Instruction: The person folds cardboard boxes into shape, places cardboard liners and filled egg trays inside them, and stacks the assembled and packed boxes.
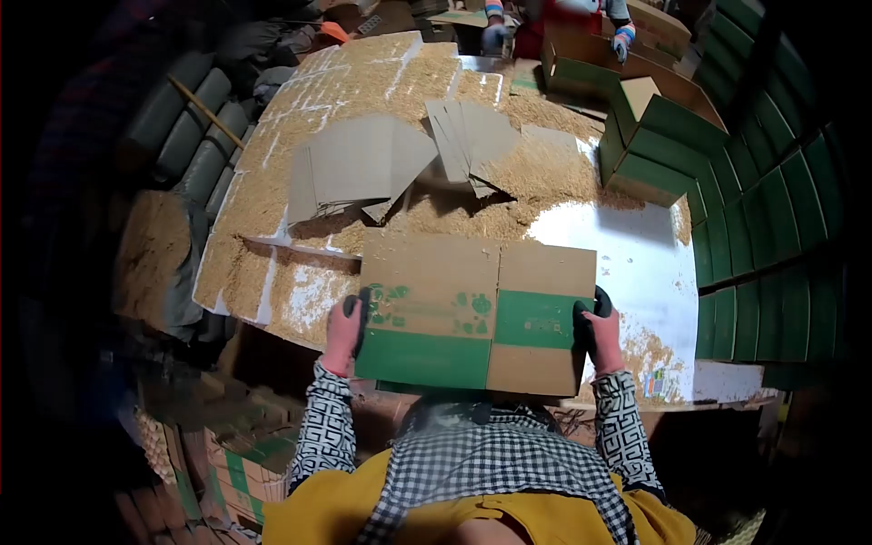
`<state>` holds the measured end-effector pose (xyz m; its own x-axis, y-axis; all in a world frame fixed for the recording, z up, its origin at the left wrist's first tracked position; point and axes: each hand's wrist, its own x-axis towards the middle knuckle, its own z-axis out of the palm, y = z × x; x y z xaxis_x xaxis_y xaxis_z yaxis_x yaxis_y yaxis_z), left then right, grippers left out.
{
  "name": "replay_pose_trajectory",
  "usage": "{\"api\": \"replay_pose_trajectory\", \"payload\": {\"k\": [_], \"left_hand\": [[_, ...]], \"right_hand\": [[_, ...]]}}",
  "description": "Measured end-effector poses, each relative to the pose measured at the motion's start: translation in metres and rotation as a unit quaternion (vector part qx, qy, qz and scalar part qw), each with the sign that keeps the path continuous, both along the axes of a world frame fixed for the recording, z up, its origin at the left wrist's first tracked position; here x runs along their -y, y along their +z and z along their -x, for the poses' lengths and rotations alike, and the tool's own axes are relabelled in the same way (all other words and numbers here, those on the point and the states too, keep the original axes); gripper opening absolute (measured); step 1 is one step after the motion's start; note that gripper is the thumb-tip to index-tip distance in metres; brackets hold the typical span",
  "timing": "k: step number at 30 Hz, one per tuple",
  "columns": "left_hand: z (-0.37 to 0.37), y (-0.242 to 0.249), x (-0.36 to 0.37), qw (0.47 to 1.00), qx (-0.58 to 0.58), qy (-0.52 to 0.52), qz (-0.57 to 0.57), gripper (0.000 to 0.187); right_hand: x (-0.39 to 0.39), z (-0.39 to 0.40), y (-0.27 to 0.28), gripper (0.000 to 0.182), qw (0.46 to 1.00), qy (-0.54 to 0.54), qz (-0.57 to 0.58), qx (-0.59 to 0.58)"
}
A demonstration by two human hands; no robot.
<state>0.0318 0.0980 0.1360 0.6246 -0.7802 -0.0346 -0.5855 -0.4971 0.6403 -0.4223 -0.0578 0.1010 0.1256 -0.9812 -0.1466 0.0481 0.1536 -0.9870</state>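
A brown cardboard box (431, 304) with green printed bands is held in front of my apron, over the near edge of the table. My left hand (346, 329), in a pink glove with dark fingertips, grips its left side. At the opposite side, my right hand (601, 331) in a matching glove grips the box near its right edge. The box's flaps meet at a seam; what is inside cannot be seen. Just beyond it, grey cardboard sheets (350, 163) lie on wood shavings (545, 173).
Shavings cover much of the white table (627, 263). Open green boxes (649, 145) stand at the far right, where another person's gloved hand (623, 41) rests by a box. Stacked green cartons (763, 227) line the right side; filled sacks (195, 123) lie left. Folded cartons (241, 477) stand below.
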Motion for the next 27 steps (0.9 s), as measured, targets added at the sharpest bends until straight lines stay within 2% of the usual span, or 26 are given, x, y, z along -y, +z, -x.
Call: {"api": "replay_pose_trajectory", "payload": {"k": [1, 2, 3, 5, 6, 8, 9, 10, 11, 12, 13, 15, 16, 17, 19, 20, 21, 22, 23, 24, 25, 27], "left_hand": [[-0.025, -0.013, -0.004, 0.999, 0.012, -0.025, 0.043, 0.035], [-0.047, -0.025, -0.005, 0.986, -0.083, -0.080, 0.120, 0.037], [-0.045, -0.002, -0.003, 0.941, -0.250, -0.135, 0.185, 0.041], [0.005, 0.077, 0.014, 0.840, -0.463, -0.057, 0.276, 0.043], [0.001, 0.073, 0.020, 0.865, -0.420, -0.061, 0.269, 0.044], [0.007, 0.069, 0.032, 0.921, -0.214, -0.159, 0.284, 0.045], [0.014, 0.070, 0.035, 0.928, -0.188, -0.169, 0.274, 0.041], [0.023, 0.069, 0.033, 0.934, -0.227, -0.119, 0.250, 0.039], [0.031, 0.067, 0.032, 0.935, -0.267, -0.069, 0.225, 0.038], [0.034, 0.060, 0.030, 0.892, -0.343, -0.020, 0.295, 0.036], [0.025, 0.056, 0.028, 0.901, -0.313, -0.012, 0.301, 0.036], [0.002, 0.048, 0.018, 0.917, -0.251, 0.010, 0.310, 0.036], [0.004, 0.062, 0.018, 0.885, -0.312, 0.060, 0.341, 0.033], [0.000, 0.068, 0.015, 0.890, -0.291, 0.078, 0.342, 0.026], [0.009, 0.077, 0.021, 0.856, -0.311, 0.086, 0.403, 0.031], [0.018, 0.074, 0.030, 0.873, -0.263, 0.055, 0.408, 0.033], [0.043, 0.089, 0.020, 0.875, -0.376, 0.124, 0.278, 0.029], [0.060, 0.092, 0.017, 0.906, -0.300, -0.119, 0.273, 0.030], [0.089, 0.107, 0.008, 0.885, -0.338, -0.243, 0.211, 0.046], [0.112, 0.121, 0.004, 0.878, -0.133, -0.446, 0.109, 0.054], [0.125, 0.127, -0.001, 0.790, 0.084, -0.607, -0.007, 0.062], [0.124, 0.081, -0.017, 0.760, 0.057, -0.646, 0.032, 0.065]], "right_hand": [[0.000, 0.002, 0.027, 0.045, 0.994, 0.025, -0.004, 0.110], [0.003, 0.011, 0.039, 0.045, 0.990, 0.068, -0.022, 0.118], [0.007, 0.023, 0.035, 0.048, 0.986, 0.108, -0.022, 0.122], [0.002, 0.013, 0.074, 0.049, 0.975, 0.025, -0.089, 0.202], [0.006, 0.009, 0.069, 0.043, 0.987, 0.019, -0.039, 0.155], [0.015, -0.001, 0.059, 0.033, 0.997, -0.006, 0.057, 0.054], [0.014, -0.015, 0.057, 0.027, 0.993, -0.040, 0.076, 0.083], [0.011, -0.028, 0.053, 0.015, 0.991, -0.107, 0.023, 0.079], [0.007, -0.037, 0.053, 0.013, 0.989, -0.142, 0.052, 0.001], [-0.002, -0.041, 0.058, 0.013, 0.986, -0.152, 0.059, 0.027], [-0.017, -0.043, 0.063, 0.014, 0.984, -0.161, 0.062, 0.052], [-0.064, -0.062, 0.106, 0.007, 0.977, -0.125, 0.087, 0.151], [-0.082, -0.062, 0.123, 0.007, 0.978, -0.085, 0.126, 0.142], [-0.091, -0.066, 0.135, 0.009, 0.976, -0.045, 0.167, 0.134], [-0.069, -0.069, 0.115, 0.023, 0.974, -0.096, 0.109, 0.176], [-0.043, -0.070, 0.092, 0.027, 0.974, -0.117, 0.154, 0.116], [-0.023, -0.076, 0.075, 0.031, 0.969, -0.137, 0.197, 0.056], [-0.011, -0.084, 0.077, 0.038, 0.964, -0.132, 0.218, 0.071], [0.000, -0.092, 0.079, 0.044, 0.959, -0.127, 0.238, 0.087], [0.015, -0.104, 0.076, 0.055, 0.930, -0.086, 0.353, 0.057], [0.010, -0.100, 0.081, 0.066, 0.819, -0.059, 0.455, -0.346], [0.021, -0.103, 0.068, 0.076, 0.778, -0.049, 0.451, -0.436]]}}
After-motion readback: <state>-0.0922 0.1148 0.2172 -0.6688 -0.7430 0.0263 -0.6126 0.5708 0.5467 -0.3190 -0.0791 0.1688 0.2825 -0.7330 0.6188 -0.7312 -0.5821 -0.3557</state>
